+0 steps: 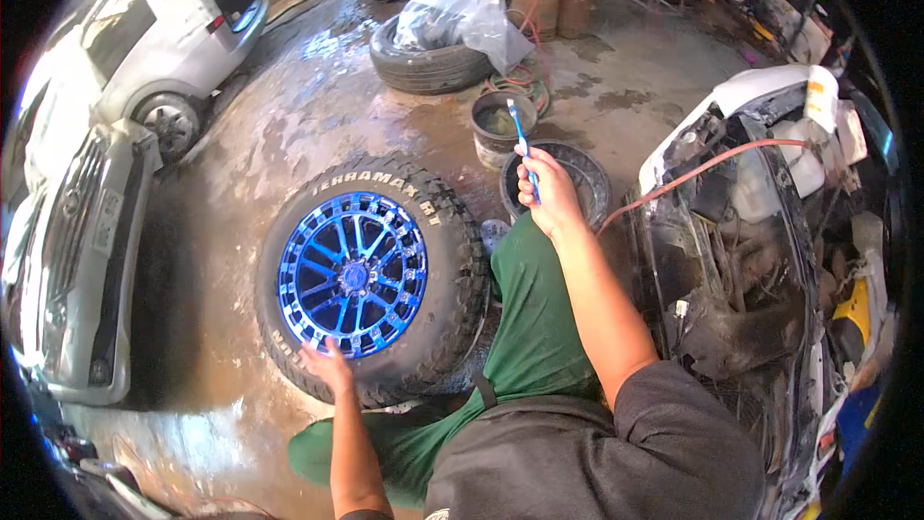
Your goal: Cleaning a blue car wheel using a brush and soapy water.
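My right hand (547, 184) grips a blue-handled toothbrush (521, 131), its bristle head pointing up and away from me. Before me a knobbly off-road tyre (447, 303) lies on its side, with a bright blue multi-spoke alloy wheel (361, 231) mounted in it. White raised lettering runs around the tyre's sidewall. At the near left edge of the rim is my left hand (328, 367), fingers apart and holding nothing; whether it touches the tyre I cannot tell. Beyond my right knee stands a black tub (598, 177), partly hidden by my right hand and forearm.
A bucket (498, 148) holding murky liquid stands behind the tub. Farther back, clear plastic sheeting (462, 22) covers part of another tyre (426, 68). A dismantled vehicle front (758, 231) with a red hose (693, 175) is on my right. Light-coloured vehicles (195, 50) stand left.
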Motion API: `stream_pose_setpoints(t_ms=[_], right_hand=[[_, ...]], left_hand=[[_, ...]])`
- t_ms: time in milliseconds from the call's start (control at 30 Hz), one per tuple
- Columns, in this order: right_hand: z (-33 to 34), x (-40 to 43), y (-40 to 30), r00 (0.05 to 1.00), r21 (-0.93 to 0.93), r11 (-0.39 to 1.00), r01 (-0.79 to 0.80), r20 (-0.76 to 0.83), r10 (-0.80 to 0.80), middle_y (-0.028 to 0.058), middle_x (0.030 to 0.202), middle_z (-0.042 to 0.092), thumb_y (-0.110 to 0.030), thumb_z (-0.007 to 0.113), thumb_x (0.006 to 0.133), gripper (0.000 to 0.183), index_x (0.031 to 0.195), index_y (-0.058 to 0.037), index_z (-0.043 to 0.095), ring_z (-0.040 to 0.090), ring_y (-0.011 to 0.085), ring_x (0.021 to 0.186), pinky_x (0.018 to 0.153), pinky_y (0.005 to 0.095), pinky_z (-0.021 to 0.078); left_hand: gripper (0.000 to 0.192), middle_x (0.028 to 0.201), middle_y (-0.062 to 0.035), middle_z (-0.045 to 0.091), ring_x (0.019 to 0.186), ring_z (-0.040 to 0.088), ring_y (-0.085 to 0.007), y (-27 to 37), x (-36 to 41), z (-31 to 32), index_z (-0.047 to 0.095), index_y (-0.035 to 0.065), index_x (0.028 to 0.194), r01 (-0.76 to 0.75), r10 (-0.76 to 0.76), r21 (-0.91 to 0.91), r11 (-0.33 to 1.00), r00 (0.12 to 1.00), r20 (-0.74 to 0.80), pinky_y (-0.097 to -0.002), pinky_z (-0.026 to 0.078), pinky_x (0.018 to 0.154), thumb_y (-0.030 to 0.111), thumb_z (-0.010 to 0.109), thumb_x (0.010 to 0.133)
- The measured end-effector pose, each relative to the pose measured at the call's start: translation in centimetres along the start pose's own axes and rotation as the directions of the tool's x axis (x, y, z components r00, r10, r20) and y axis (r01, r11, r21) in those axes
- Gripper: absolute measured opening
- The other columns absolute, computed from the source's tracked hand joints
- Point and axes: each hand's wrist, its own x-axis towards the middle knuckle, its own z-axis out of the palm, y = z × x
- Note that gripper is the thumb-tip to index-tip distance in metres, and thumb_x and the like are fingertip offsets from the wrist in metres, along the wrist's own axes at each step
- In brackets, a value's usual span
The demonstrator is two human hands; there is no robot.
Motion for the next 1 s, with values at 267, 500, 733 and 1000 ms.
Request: stream_pose_setpoints(t_ms=[267,500,733,1000], right_hand=[[4.4,-3.0,2.7,0.954,-0.618,0.73,0.291,0.249,-0.169,-0.0029,0.068,0.052,-0.023,0.059,0.093,0.018,0.086,-0.0068,0.054,0.047,0.0063,0.06,0.053,0.0243,0.0374],[3.6,-13.5,14.0,0.766,-0.85,0.352,0.392,0.513,0.387,0.0149,0.066,0.06,-0.021,0.061,0.087,0.021,0.08,-0.0014,0.055,0.057,0.0245,0.059,0.06,0.0391,0.0457],[3.3,-16.5,14.8,0.479,-0.88,0.276,0.386,0.447,0.755,0.0064,0.072,0.062,-0.018,0.056,0.09,0.02,0.096,-0.0004,0.063,0.058,0.0149,0.058,0.056,0.0313,0.0483],[3.6,-13.2,7.7,0.685,-0.66,0.208,0.722,0.724,-0.083,0.012,0.098,0.057,-0.015,0.059,0.091,0.025,0.111,0.0003,0.06,0.057,0.0236,0.09,0.079,0.0345,0.047]], left_hand=[[0.067,0.145,-0.027,0.034,0.134,0.031,-0.0409,10.5,-12.2,-1.3,0.039,-0.0028,0.138,-0.362,0.443,-0.303,0.882,0.855,0.27,-0.0499,0.023,0.111,0.037,0.061,0.09],[0.058,0.134,-0.0095,0.047,0.125,0.041,-0.0203,16.8,-18.6,-2.6,0.041,0.0018,0.138,0.366,0.496,-0.899,0.241,0.75,0.438,-0.0351,0.03,0.107,0.046,0.03,0.102],[0.063,0.118,-0.0092,0.057,0.106,0.053,-0.0141,14.4,-17.3,-7.6,0.04,0.001,0.14,0.574,0.582,-0.75,0.33,0.502,0.64,-0.0297,0.042,0.093,0.05,0.03,0.102],[0.066,0.108,-0.0116,0.065,0.099,0.057,-0.02,14.9,-17.7,-4.7,0.057,0.0024,0.122,0.385,0.274,-0.814,0.436,0.804,0.527,-0.0343,0.044,0.088,0.057,0.028,0.099]])
